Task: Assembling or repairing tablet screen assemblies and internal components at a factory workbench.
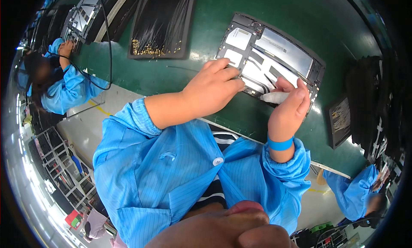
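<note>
Blue smock [137, 166] in front, opened flat device [279, 46] beyond it

On the right wrist sits a blue band [280, 144]. The right hand [288, 106] is bent over the near edge of the flat device; its fingers are curled and partly apart. A white pointed piece [274, 97] shows there, but I cannot tell if it is held or worn. The left hand [212, 87] is at the near left corner of the flat device, fingers bent downward; whether they grip something, I cannot tell.

The flat device lies at an angle on the green surface [208, 29], a little in from its near edge. I judge that the left hand should steady the frame lightly, while the right works gently, away from the dark strips [256, 58] inside. Both hands hide part of the near side, so checking there is wise.

One loose cable [182, 68], left of the left hand, could catch the sleeve. Toward the left end of the surface is a tray [189, 16] with black cables [163, 25]; toward the right end, a smaller tray [331, 132] and a dark stack [364, 98]. These stand apart and seem not to block.
</note>
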`<state>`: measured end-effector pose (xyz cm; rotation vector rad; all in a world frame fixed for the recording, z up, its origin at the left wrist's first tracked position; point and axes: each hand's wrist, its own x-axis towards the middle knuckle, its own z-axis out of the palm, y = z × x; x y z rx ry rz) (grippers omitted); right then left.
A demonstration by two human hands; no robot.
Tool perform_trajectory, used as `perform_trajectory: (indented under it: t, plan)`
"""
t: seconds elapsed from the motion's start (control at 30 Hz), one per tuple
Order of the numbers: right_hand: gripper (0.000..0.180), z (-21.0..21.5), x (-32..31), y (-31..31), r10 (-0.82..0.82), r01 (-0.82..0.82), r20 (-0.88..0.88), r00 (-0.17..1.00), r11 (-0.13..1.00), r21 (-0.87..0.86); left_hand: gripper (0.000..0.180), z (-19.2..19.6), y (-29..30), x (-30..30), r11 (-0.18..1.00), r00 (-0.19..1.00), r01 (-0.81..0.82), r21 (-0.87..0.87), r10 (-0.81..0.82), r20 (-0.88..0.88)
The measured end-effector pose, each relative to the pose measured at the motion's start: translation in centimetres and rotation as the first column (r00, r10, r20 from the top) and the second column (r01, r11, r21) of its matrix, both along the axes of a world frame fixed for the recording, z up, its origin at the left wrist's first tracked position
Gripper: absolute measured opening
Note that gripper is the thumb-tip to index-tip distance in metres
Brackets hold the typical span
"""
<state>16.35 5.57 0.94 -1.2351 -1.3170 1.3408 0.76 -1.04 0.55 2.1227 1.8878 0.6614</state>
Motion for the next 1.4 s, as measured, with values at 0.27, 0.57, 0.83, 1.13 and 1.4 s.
perform_trajectory:
  t: [0.27, 0.57, 0.83, 1.13, 1.4]
  plan:
    - [0.033, -3.1, 0.0, -0.9, 0.172, -0.184, 0.066, 0.983, 0.943, 0.278, 0.018, -0.2, -0.2, 0.0, 1.000, 0.999, 0.016, 0.024, -0.015, -0.042]
    - [0.032, -3.3, -0.2, -0.7, 0.231, -0.243, 0.079, 0.970, 0.886, 0.395, 0.018, 0.1, -0.2, 0.0, 1.000, 0.998, 0.005, -0.002, -0.006, -0.058]
    - [0.031, -2.7, -0.4, -0.4, 0.281, -0.292, 0.085, 0.956, 0.882, 0.369, 0.018, 0.1, -0.2, 0.0, 1.000, 0.999, 0.010, -0.014, -0.010, -0.047]
    - [0.026, -2.1, -0.5, 0.0, 0.340, -0.423, 0.254, 0.906, 0.772, 0.475, 0.018, 0.2, -0.2, -0.1, 1.000, 1.000, 0.007, -0.020, -0.008, -0.023]
    - [0.026, -3.9, 0.3, -0.2, 0.256, -0.282, 0.118, 0.960, 0.877, 0.389, 0.016, 0.2, -0.2, -0.1, 0.999, 0.999, 0.028, -0.041, -0.029, -0.024]
